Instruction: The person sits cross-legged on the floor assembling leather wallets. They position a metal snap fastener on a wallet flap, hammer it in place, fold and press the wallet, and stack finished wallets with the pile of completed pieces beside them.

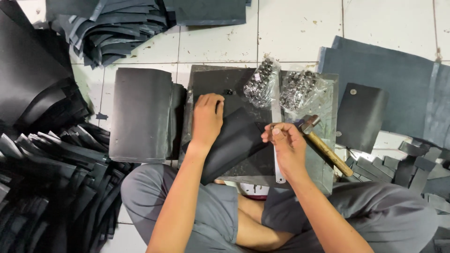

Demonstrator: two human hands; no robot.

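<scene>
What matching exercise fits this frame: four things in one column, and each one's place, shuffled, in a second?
Things:
1. hammer
2. left hand
3. two clear bags of metal studs
4. folded stack of dark sheets

Places:
A. at the slab's far edge
B. pressing flat on the dark sheet piece
C. on the floor, left of the slab
D. lying on the slab, beside the right hand

Pairs: 1-D, 2-B, 3-A, 4-C

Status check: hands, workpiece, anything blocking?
Left hand flat on black sheet. Right hand pinched shut, contents unclear. Hammer beside it; stud bags behind.
</scene>
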